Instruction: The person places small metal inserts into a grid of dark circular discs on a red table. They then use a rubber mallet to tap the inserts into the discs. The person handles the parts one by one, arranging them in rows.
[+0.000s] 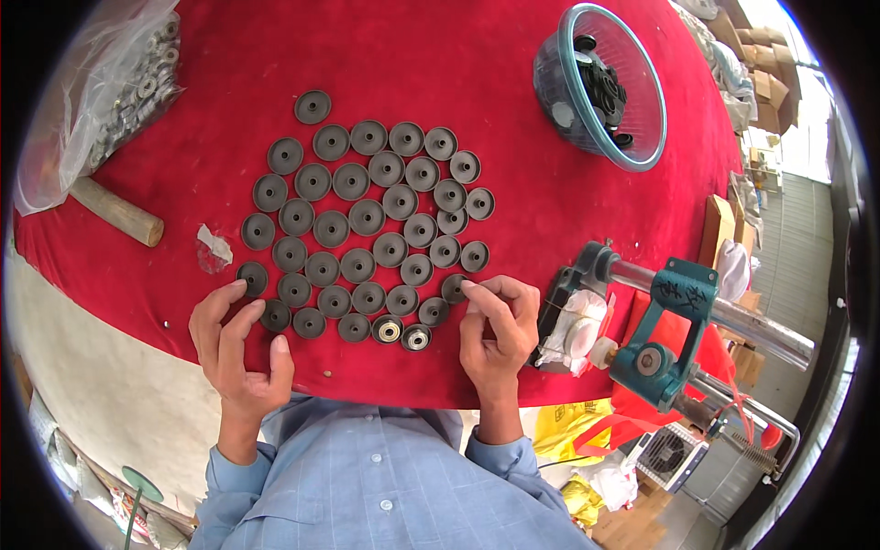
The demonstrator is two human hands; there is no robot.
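Observation:
Several round dark grey discs, each with a raised hub and a central hole, lie in a loose cluster of rows on a red cloth. Two discs at the near edge hold shiny metal rings, likely bearings, in their centres. My left hand is at the cluster's left edge, its fingers apart and fingertips beside the outermost discs. On the right edge, my right hand has its index fingertip at a disc, the other fingers bent and the thumb apart. Neither hand grips anything visible.
A clear bowl with dark round parts stands at the far right. Metal rings fill a plastic bag at far left, near a wooden stick. A green press with a steel column stands right of my right hand.

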